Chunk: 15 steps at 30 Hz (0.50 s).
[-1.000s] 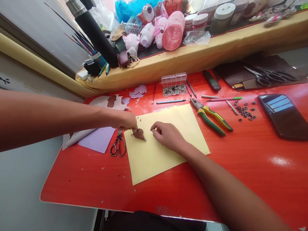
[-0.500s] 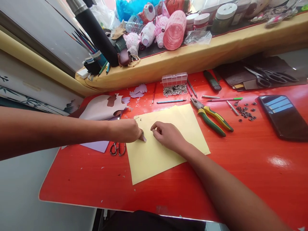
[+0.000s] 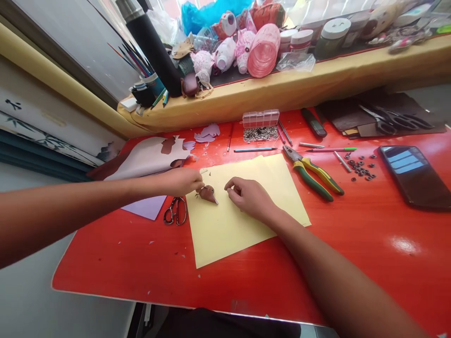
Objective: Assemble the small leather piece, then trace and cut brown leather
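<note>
A yellow paper sheet lies on the red table. Near its upper left corner rests a small brown cut-out piece. My left hand reaches in from the left, its fingers pinched on the left end of that piece. My right hand rests on the yellow sheet just right of the piece, fingers curled with thumb and forefinger pressed together; what they hold is too small to make out. Small scissors lie on the table just below my left hand.
Green-and-yellow pliers, pens, a clear bead box, loose metal rings and a phone lie to the right. Purple paper and cut brown sheet sit left. A cluttered shelf runs along the back.
My left hand drew back slightly, uncovering the brown piece it covered half a second ago. The view shifted a little. My right hand stayed in place.
</note>
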Each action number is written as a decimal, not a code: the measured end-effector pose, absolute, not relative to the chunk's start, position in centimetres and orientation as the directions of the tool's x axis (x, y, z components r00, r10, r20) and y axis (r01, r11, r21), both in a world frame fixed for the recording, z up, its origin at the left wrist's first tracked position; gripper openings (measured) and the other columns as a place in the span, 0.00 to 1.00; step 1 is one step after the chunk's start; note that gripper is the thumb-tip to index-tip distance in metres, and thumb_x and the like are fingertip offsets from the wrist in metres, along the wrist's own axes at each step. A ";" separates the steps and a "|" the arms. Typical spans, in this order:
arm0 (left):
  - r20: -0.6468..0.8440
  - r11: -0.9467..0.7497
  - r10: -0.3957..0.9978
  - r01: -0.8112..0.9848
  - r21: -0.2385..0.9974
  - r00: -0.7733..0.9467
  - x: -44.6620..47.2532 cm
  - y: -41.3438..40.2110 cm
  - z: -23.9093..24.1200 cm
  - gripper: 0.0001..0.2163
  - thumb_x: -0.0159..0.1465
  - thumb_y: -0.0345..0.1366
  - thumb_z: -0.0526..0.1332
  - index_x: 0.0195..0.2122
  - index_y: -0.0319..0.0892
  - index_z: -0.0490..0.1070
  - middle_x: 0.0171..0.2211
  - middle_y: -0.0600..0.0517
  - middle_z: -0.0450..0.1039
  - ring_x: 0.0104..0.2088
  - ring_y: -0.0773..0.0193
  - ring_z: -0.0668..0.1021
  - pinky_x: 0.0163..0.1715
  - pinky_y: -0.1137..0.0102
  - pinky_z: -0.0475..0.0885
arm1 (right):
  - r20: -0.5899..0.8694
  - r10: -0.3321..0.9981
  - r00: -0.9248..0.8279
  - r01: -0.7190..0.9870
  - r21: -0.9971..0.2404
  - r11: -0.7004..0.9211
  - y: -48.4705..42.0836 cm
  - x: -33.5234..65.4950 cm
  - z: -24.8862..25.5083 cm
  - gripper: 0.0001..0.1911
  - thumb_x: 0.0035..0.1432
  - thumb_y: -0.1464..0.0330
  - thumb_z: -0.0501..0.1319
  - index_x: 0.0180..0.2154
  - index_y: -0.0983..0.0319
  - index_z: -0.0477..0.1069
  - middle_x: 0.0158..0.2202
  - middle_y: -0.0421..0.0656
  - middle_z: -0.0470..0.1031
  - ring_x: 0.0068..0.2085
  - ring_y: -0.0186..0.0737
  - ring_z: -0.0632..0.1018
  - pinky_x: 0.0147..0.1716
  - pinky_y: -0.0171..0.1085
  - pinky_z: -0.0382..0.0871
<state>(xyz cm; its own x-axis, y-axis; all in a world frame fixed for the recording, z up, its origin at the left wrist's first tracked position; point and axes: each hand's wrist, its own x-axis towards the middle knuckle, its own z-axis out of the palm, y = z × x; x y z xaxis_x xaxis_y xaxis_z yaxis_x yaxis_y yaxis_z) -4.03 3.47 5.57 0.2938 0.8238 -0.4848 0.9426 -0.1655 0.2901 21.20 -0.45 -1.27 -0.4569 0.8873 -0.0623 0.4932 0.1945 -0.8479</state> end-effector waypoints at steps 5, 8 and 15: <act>-0.331 -0.051 0.916 0.886 0.461 0.226 -4.3 1.1 5.2 0.19 0.69 0.53 0.55 0.32 0.45 0.75 0.27 0.53 0.71 0.28 0.59 0.70 0.29 0.66 0.59 | -0.088 0.888 -0.452 0.446 -0.884 0.140 -0.4 21.2 -1.1 0.07 0.68 0.67 0.60 0.41 0.59 0.78 0.24 0.36 0.74 0.23 0.35 0.72 0.30 0.35 0.61; -0.208 -0.024 0.960 0.797 0.604 0.186 -3.4 -0.6 4.1 0.20 0.70 0.54 0.54 0.34 0.44 0.75 0.29 0.53 0.73 0.31 0.60 0.71 0.32 0.67 0.62 | -0.111 0.886 -0.451 0.405 -0.910 0.093 -0.4 21.3 -1.1 0.12 0.70 0.59 0.61 0.43 0.59 0.77 0.21 0.35 0.72 0.22 0.36 0.73 0.28 0.35 0.63; -0.127 0.000 0.978 0.611 0.792 0.165 -0.7 -2.8 1.5 0.18 0.72 0.51 0.56 0.36 0.44 0.75 0.33 0.53 0.74 0.35 0.61 0.73 0.36 0.68 0.65 | -0.098 0.905 -0.413 0.328 -0.943 0.047 -0.5 21.0 -1.2 0.13 0.69 0.56 0.62 0.44 0.59 0.76 0.26 0.37 0.77 0.19 0.34 0.71 0.22 0.35 0.63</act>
<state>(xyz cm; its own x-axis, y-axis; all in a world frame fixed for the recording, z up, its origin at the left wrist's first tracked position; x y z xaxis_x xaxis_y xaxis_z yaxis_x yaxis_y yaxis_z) -0.73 -2.83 1.53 0.1653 0.9780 -0.1269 0.6105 -0.0004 0.7920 20.98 -0.51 -1.24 -0.4129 0.9055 -0.0984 0.3284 0.0472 -0.9433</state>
